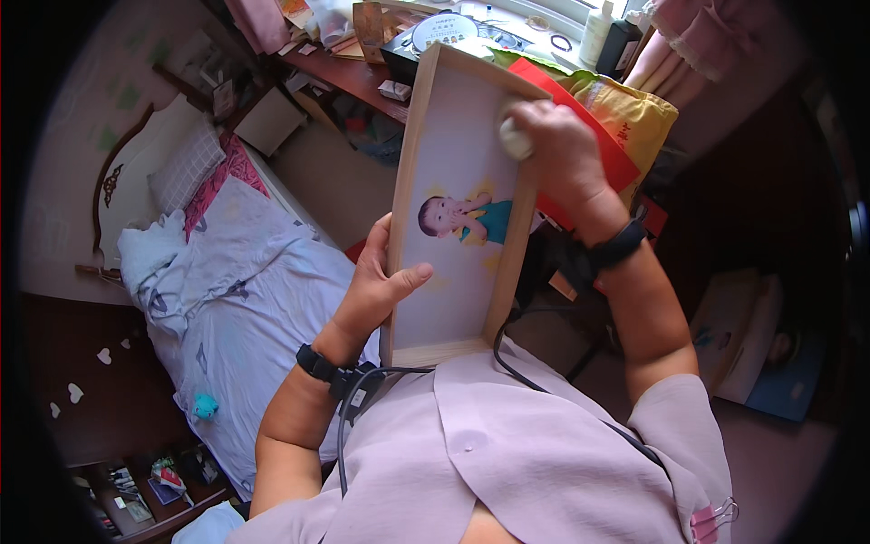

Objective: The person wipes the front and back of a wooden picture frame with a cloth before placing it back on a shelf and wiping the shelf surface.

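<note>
A wooden-framed picture [462, 208] is held upright in front of the chest, its near end resting close to the lilac shirt. The left hand [376, 281] is closed on the frame's left edge, the thumb laid across the pale front and the fingers hidden behind. The right hand [557, 150] is clamped on a small whitish wad [515, 140], seemingly a cloth or sponge, which is pressed against the frame's right rail near the far end. A dark band is worn on each wrist, and a cable is led from the left one across the shirt.

Judging from this, wiping of the frame is in hand, with the upper right part being worked. The next stroke would call for the frame to be kept steady by the left hand while the wad is drawn along the rail or over the front.

As for containers: a yellow bag [639, 113] stands just beyond the frame to the right, a red flat thing [589, 127] showing at it; its contents cannot be made out. On the far desk [349, 77] a white bottle [595, 32] and small clutter are seen. A bed [227, 272] with pale bedding lies to the left.
</note>
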The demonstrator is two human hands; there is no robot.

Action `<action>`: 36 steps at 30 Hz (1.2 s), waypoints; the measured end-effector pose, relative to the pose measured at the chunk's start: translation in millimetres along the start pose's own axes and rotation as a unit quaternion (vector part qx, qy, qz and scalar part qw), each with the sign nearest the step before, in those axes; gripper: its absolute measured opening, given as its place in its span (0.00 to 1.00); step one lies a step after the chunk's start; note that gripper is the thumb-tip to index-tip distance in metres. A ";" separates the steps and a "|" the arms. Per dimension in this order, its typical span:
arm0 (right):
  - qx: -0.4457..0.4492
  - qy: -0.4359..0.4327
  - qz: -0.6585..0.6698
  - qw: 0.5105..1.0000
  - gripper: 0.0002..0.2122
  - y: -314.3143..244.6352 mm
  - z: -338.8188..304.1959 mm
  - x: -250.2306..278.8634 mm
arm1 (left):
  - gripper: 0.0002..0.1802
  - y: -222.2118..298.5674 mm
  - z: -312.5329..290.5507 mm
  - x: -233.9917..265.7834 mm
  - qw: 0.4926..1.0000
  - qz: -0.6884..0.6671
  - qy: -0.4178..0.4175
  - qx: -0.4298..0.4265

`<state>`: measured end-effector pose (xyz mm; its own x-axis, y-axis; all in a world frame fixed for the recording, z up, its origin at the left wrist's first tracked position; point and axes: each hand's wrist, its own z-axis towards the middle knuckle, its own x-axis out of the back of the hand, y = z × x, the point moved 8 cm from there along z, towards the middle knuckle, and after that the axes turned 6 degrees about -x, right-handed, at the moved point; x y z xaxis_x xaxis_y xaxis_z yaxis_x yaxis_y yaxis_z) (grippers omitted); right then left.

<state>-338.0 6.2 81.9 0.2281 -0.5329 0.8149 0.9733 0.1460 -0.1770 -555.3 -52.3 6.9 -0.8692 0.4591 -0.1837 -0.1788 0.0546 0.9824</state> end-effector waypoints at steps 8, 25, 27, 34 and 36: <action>0.146 -0.340 0.222 0.902 0.12 -82.8 -128.6 -40.3 | 0.37 -15.7 -4.0 18.0 0.998 -0.009 0.059 0.011; 0.118 -0.187 0.405 0.887 0.21 -76.1 -64.0 -26.2 | 0.37 -8.2 -3.9 7.1 0.999 -0.025 0.038 0.009; 0.185 -0.261 0.423 0.848 0.20 -104.5 -104.6 -25.1 | 0.34 -14.1 -7.8 17.1 0.997 -0.031 0.066 0.004; -0.068 -0.397 0.687 0.604 0.21 -58.7 -101.9 -28.0 | 0.29 -0.5 -6.8 37.7 0.990 -0.062 0.123 -0.020; -0.192 -0.358 0.734 0.544 0.25 -37.9 -90.7 -21.5 | 0.23 9.0 -7.1 49.4 0.987 -0.062 0.144 -0.028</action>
<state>-377.5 -63.4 21.1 0.8329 0.4038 -0.3783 -0.2803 -0.2815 -0.9177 -603.2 -35.4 6.4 -0.9324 0.1812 -0.3128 -0.3105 0.0421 0.9497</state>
